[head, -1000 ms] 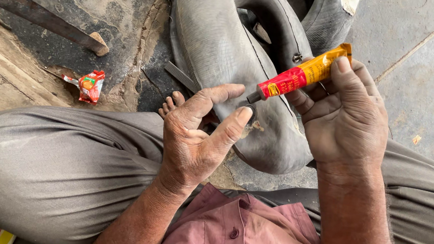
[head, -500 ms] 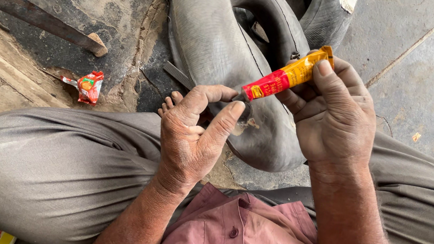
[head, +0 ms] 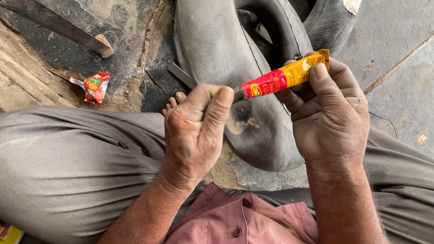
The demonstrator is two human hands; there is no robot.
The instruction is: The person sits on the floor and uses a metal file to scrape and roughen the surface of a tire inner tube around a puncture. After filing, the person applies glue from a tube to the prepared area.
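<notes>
My right hand point(head: 330, 118) grips a red and yellow glue tube point(head: 284, 79), tilted with its nozzle pointing left and down. My left hand point(head: 195, 128) has its fingers pinched at the tube's nozzle end; the cap is hidden behind the fingertips. Just below the nozzle, a black rubber inner tube point(head: 219, 47) lies across my lap and the ground. It shows a roughened patch with a pale smear point(head: 243, 118) right under the hands.
My legs in grey trousers point(head: 62, 159) frame the spot. A small red wrapper point(head: 95, 86) lies on the dirt at left, near a dark metal bar point(head: 50, 21). A tyre point(head: 330, 15) sits behind the tube. Concrete floor point(head: 425, 79) lies to the right.
Both hands have come closer together. The tube has dropped lower and my left fingers have closed on its nozzle end, where before they were spread apart.
</notes>
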